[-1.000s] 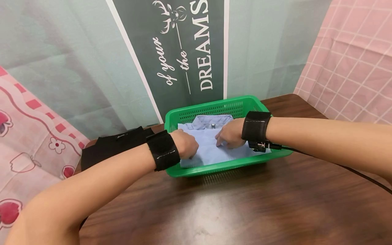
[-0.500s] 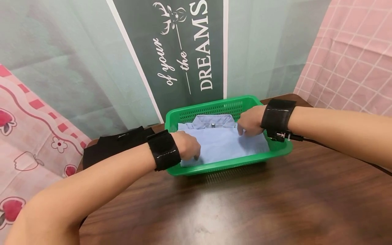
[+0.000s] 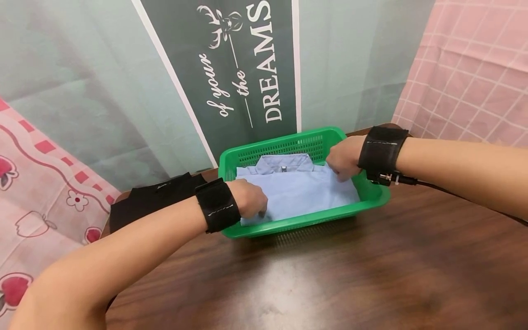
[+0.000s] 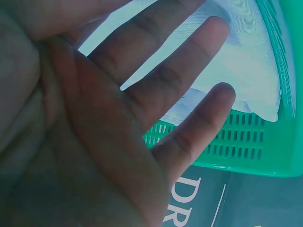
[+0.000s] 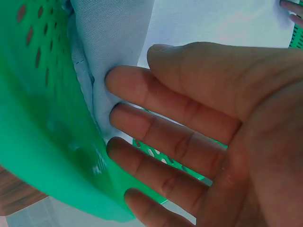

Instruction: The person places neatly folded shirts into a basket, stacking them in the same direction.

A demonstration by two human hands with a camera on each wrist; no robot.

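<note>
A dark wooden table (image 3: 330,275) stood before hanging cloths: a grey-green sheet, a dark green banner (image 3: 243,68) lettered "of your the DREAMS", and pink patterned fabric on both sides. Toward the far edge of the table sat a green perforated basket (image 3: 305,223), and in it lay a folded light blue shirt (image 3: 297,192), collar toward the banner. Just left of the basket, a black garment (image 3: 156,197) lay on the table.

The left hand (image 3: 249,198) rested at the shirt's near left corner, just inside the basket's front rim. In the left wrist view its fingers (image 4: 189,61) were straight and spread, lying over the pale cloth, with the folded edge and the slotted basket wall showing between them; they gripped nothing.

The right hand (image 3: 344,158) was at the shirt's far right corner, against the basket's right wall. In the right wrist view its 4 fingers (image 5: 161,127) were nearly straight, their tips touching the folded edge of the shirt where it met the inside of the wall; the thumb lay above them, over the flat of the cloth. No pinch on the fabric showed.

Both wrists wore black straps, and a black cable (image 3: 453,192) ran from the right one.
</note>
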